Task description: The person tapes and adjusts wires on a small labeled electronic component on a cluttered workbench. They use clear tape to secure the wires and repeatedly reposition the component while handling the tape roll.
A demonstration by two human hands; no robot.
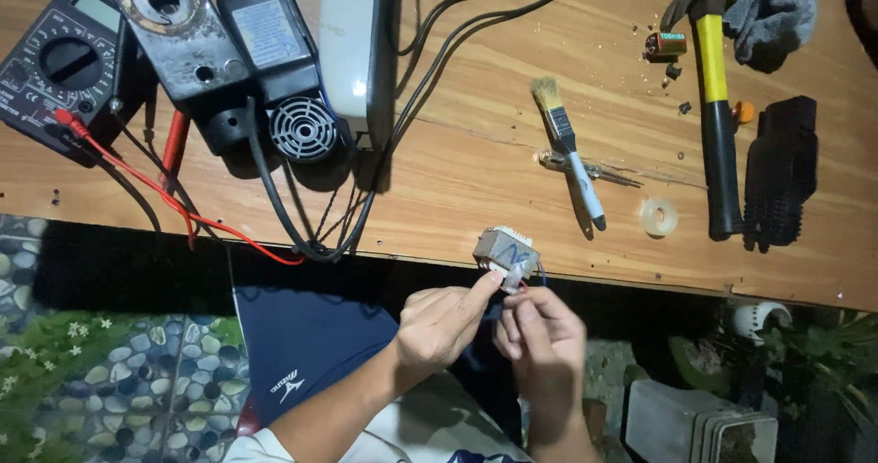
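Grey-tan wrapped block, prob. a small transformer (505, 254), sits just off the table's near edge, held up between both hands. It's squarish, w/ a pale paper-like wrap, a blue scribble on top, metal showing at the sides; thin blue wires hang from its right end.

Head view: left hand (439, 321) has fingers closed, index and thumb pinching the block's lower left corner. Right hand (540, 330) is curled, fingertips pinched at the underside near a small pale piece; can't tell exactly what that bit is. Both hands touch the block, close together.

On the wooden table (457, 170), upper left: black multimeter (59, 60) w/ red and black leads trailing to the edge. Beside it a dark worn device w/ round opening (174, 33), then a black adapter w/ vent grille (279, 69), and a white casing (352, 42); black cables loop down from these. Mid-right: paintbrush (567, 147) lying over a thin metal tool. Near it a clear tape roll (658, 216). Far right: yellow-handled hammer (715, 115), grey glove (773, 10), black brush (780, 170), well apart from the hands.
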